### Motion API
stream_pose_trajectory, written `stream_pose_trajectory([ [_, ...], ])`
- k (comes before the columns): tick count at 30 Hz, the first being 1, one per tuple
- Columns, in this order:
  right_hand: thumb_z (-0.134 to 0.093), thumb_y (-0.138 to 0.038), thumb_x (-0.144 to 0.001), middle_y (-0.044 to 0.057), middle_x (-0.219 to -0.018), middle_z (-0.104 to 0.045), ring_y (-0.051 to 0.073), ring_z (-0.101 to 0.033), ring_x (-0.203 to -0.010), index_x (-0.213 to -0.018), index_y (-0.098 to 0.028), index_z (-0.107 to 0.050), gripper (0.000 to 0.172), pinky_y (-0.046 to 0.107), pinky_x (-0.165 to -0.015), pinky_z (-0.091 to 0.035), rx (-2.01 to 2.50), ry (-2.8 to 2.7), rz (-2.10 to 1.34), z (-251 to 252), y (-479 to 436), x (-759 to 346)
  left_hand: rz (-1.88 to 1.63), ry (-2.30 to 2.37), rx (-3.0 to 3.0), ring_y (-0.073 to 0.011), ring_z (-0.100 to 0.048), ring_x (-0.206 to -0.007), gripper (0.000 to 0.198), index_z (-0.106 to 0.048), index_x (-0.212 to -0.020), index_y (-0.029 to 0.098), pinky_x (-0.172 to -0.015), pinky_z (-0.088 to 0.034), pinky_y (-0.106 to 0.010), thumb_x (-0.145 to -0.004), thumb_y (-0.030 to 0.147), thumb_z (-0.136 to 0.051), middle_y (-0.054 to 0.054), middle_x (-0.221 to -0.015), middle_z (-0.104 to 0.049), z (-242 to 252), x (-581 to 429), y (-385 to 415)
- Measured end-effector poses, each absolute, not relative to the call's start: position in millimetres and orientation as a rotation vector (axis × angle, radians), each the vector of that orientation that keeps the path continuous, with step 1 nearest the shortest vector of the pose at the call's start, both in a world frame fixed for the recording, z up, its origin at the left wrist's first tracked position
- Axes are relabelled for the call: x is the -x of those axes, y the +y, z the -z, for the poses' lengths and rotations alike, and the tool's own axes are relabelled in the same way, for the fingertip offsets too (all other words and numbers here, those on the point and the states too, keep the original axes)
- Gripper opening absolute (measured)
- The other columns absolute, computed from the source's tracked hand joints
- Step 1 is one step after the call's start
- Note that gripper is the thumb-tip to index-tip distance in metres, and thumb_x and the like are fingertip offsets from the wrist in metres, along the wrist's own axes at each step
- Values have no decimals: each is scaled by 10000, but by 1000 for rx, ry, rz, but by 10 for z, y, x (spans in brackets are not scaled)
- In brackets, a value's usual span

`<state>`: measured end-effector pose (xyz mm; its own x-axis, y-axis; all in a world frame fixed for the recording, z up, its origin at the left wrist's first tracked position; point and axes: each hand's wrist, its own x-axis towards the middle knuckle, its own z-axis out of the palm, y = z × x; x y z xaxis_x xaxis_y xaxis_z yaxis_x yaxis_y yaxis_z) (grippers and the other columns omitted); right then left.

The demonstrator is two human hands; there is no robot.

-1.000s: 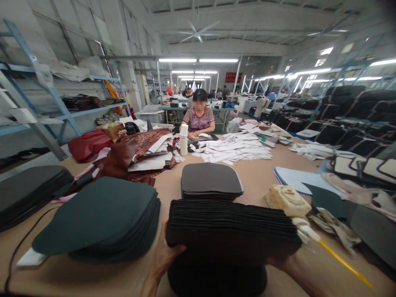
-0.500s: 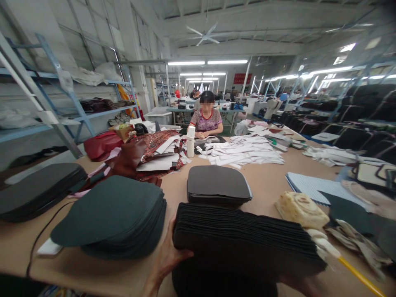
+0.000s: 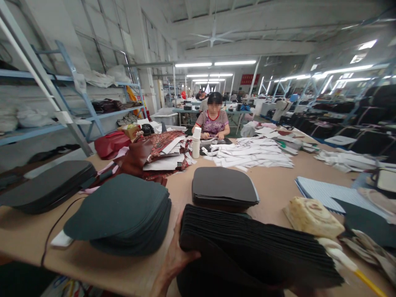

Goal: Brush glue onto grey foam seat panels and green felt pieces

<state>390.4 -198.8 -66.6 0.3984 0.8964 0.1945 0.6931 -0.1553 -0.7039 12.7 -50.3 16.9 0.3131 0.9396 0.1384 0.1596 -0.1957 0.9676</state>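
My left hand (image 3: 176, 260) grips the left end of a thick stack of black felt pieces (image 3: 256, 251), thumb hooked over its front edge. The stack is lifted and tilts down to the right, above another dark pile on the table (image 3: 272, 185). My right hand is hidden under the stack's right end; only a sliver of skin shows at the bottom edge. A pile of dark green curved pieces (image 3: 120, 214) lies just left of my left hand. A lower stack of dark grey pieces (image 3: 222, 187) sits just behind the lifted stack.
A flat black stack (image 3: 49, 185) lies at far left, with a thin cable (image 3: 52, 231) beside it. Brown leather and paper patterns (image 3: 154, 154), a white bottle (image 3: 196, 142) and white cut pieces (image 3: 250, 150) lie farther back. A seated person (image 3: 213, 119) works opposite. A yellow-handled brush (image 3: 346, 260) rests at right.
The view has shifted left and tilted. The held stack now slopes down to the right, sits lower in the frame, and my right forearm has dropped out of sight.
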Motion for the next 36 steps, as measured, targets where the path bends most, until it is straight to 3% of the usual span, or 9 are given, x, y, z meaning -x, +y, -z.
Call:
stream_pose_trajectory([
  [4, -731, -413, -541, 18, -1407, -377, 391, -172, -1334, -1395, -396, -264, 973, 557, -1066, -293, 2027, -1216, -309, 654, -2003, -3817, -936, 992, -1615, -352, -257, -1333, 1094, -232, -1406, 222, -1117, -158, -521, -477, 302, -804, -113, -1440, -342, -166, -97, -448],
  [9, -727, -383, -574, 89, -1388, -400, 425, -254, -1303, -1389, -313, -320, 913, 567, -1072, -269, 2020, -1168, -477, 557, -1974, -3702, -912, 981, -1612, -339, -346, -1286, 1094, -197, -1407, 185, -1105, -207, -507, -490, 277, -786, -123, -1384, -415, -154, -104, -385],
  [14, -727, -414, -571, 98, -1353, -443, 390, -271, -1311, -1363, -244, -374, 884, 548, -1084, -253, 2012, -1139, -538, 466, -1991, -3660, -926, 1085, -1662, -346, -457, -1189, 946, -325, -1337, 175, -1046, -310, -515, -514, 331, -765, -119, -1234, -540, -140, -127, -356],
  [17, -726, -433, -571, 105, -1301, -506, 367, -339, -1286, -1316, -202, -442, 830, 509, -1069, -298, 1987, -1099, -573, 397, -1956, -3644, -933, 1130, -1696, -352, -512, -1121, 815, -439, -1237, 174, -1010, -355, -521, -528, 426, -752, -104, -1127, -598, -129, -98, -324],
  [21, -750, -432, -529, 79, -1226, -579, 344, -391, -1257, -1200, -213, -557, 731, 463, -1054, -334, 1872, -1106, -700, 242, -1875, -3612, -861, 1202, -1647, -359, -565, -1038, 576, -572, -951, 180, -961, -412, -519, -500, 491, -753, -67, -884, -657, -103, -61, -266],
  [27, -768, -376, -507, 80, -1173, -611, 353, -418, -1232, -1123, -200, -608, 660, 468, -1049, -334, 1824, -1105, -741, 117, -1845, -3580, -947, 1236, -1564, -365, -589, -997, 631, -567, -898, 196, -927, -455, -501, -377, 468, -797, -76, -944, -672, -137, -109, -204],
  [31, -773, -368, -501, 96, -1159, -616, 351, -464, -1190, -1138, -182, -594, 687, 467, -1029, -362, 1800, -1079, -716, 41, -1797, -3560, -883, 1209, -1558, -339, -633, -904, 581, -570, -862, 190, -858, -510, -464, -398, 449, -804, -67, -902, -690, -169, -148, -163],
  [36, -760, -423, -536, 116, -1126, -634, 334, -535, -1110, -1147, -158, -580, 690, 470, -1010, -378, 1708, -1107, -758, -235, -1650, -3566, -944, 1236, -1557, -316, -648, -881, 649, -575, -957, 172, -822, -533, -432, -420, 460, -798, -65, -917, -702, -314, -222, -113],
])
